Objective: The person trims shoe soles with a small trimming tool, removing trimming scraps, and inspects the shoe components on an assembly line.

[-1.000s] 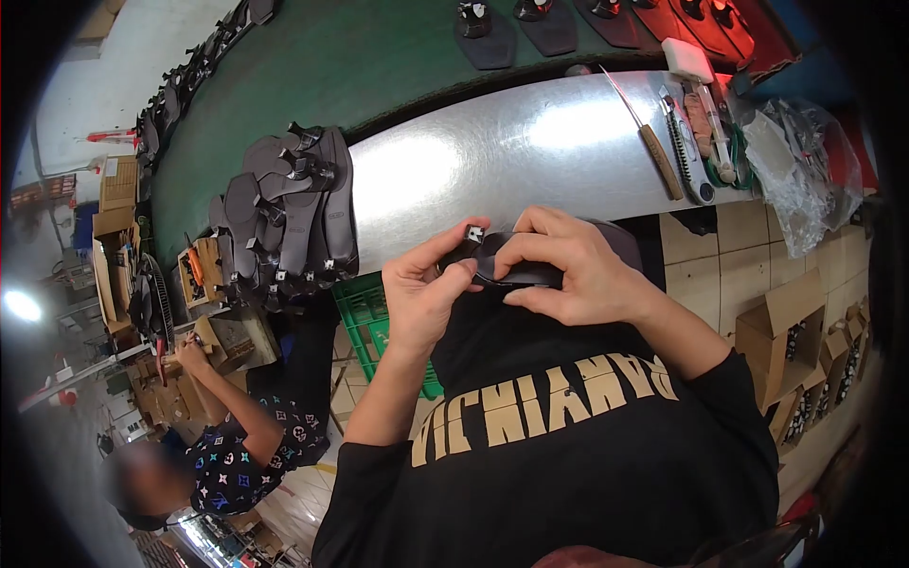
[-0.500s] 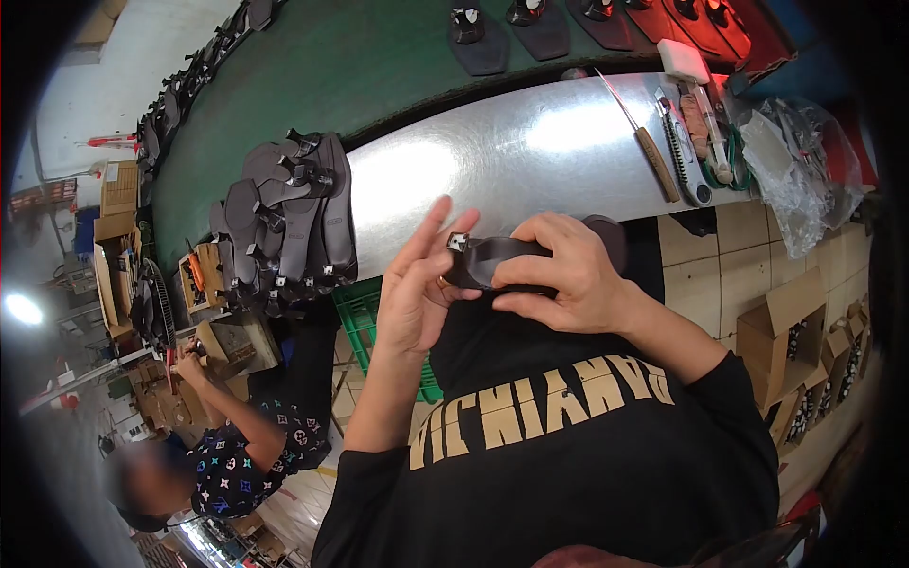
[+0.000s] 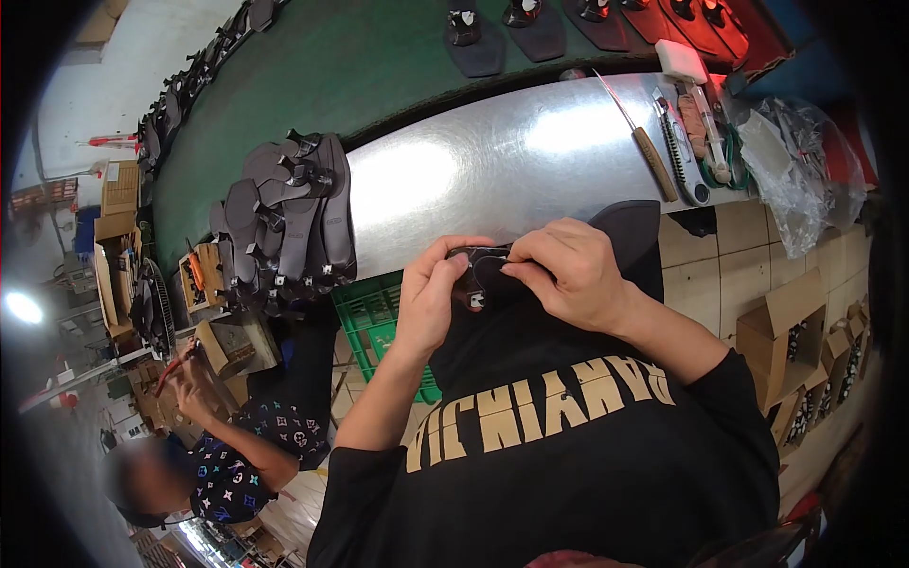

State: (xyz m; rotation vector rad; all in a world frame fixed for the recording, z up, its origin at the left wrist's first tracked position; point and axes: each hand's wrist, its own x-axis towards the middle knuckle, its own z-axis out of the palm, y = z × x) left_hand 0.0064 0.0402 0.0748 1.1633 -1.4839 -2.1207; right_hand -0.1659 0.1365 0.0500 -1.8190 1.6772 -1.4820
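A dark sandal (image 3: 627,230) is held between my two hands at the near edge of the metal worktop (image 3: 426,189). My left hand (image 3: 434,295) is closed around its strap end, where a small shiny buckle (image 3: 475,300) hangs below the fingers. On the strap's other side, my right hand (image 3: 571,273) pinches the strap edge between thumb and fingers. The sole sticks out behind my right hand to the right, over the worktop edge. Part of the strap is hidden by my fingers.
Stacked dark sandals (image 3: 294,204) lie on the left. An awl (image 3: 651,161), a cutter (image 3: 684,156) and plastic bags (image 3: 791,161) are at the right. More soles (image 3: 475,47) line the green table (image 3: 379,66). A green crate (image 3: 369,327) stands below. A co-worker (image 3: 241,454) is at lower left.
The sandal has turned, its sole now showing larger at right and its buckle lower. My left hand has closed on the strap. The co-worker's hands have moved, with a red tool showing.
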